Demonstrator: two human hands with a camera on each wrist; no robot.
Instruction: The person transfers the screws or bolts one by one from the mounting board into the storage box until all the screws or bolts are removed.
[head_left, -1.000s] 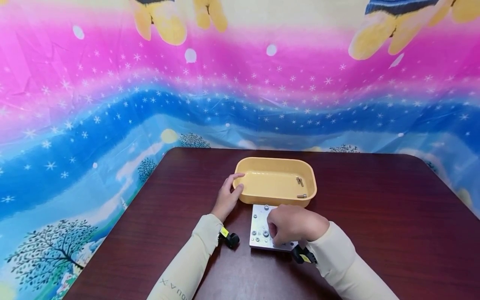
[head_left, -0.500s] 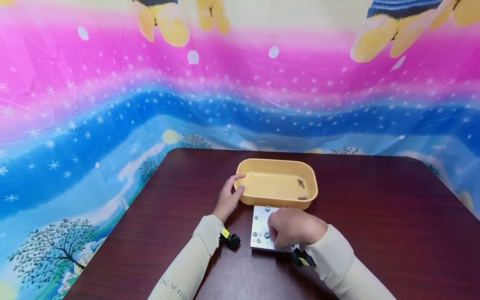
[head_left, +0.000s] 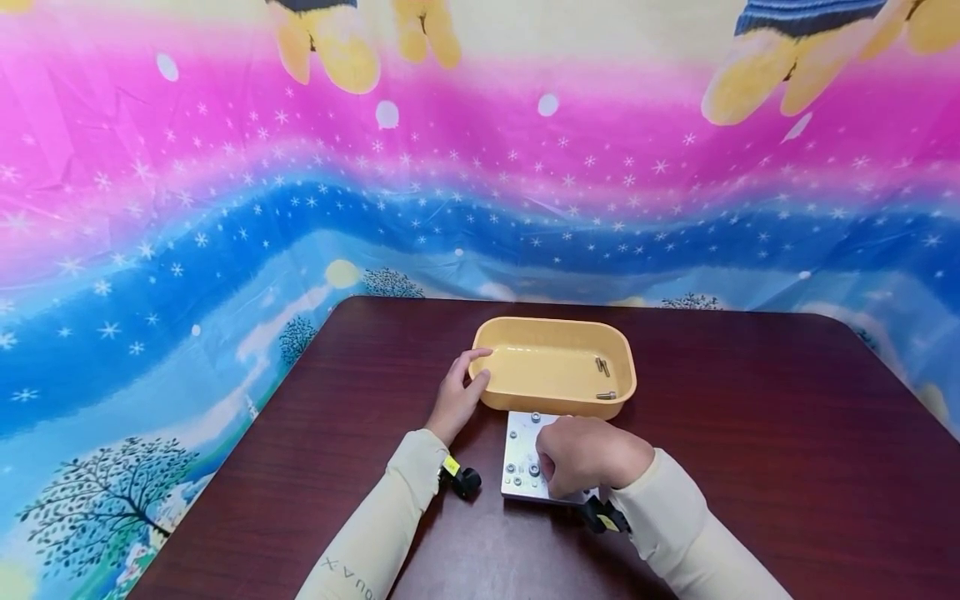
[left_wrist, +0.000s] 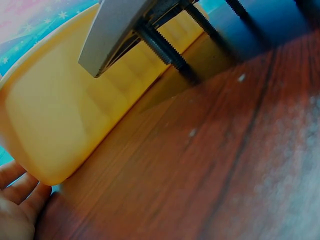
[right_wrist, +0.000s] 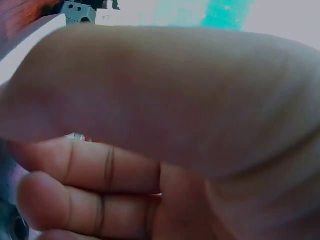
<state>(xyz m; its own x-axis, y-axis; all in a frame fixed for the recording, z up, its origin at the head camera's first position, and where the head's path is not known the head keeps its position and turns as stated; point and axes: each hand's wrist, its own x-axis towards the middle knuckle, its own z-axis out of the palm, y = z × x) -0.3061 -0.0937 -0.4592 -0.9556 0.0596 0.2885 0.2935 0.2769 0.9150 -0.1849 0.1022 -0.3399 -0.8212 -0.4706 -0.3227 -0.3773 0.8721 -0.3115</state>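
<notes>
A yellow plastic tub (head_left: 547, 401) stands on the table, and my left hand (head_left: 454, 400) holds its left end, index finger and thumb at the rim. In the left wrist view, other fingers (left_wrist: 31, 195) touch the tub's lower corner. Just in front of the tub, a silver metal plate (head_left: 521, 450) carries several socket-head screws (head_left: 534, 470). Threaded screw ends (left_wrist: 162, 46) stick out beneath the plate. My right hand (head_left: 592, 454), fingers curled, pinches a screw over the plate's right part. Only a small metallic bit (right_wrist: 77, 136) shows beside the thumb; the hand covers the rest.
A few loose screws (head_left: 604, 382) lie at the right end inside the tub. Dark reddish-brown tabletop (head_left: 750, 417) extends around everything. Behind the table hangs a colourful printed cloth (head_left: 480, 167). Wrist cameras (head_left: 465, 482) sit on both wrists.
The head view shifts slightly. My right hand turns a little over the same part of the plate; my left hand stays at the tub.
</notes>
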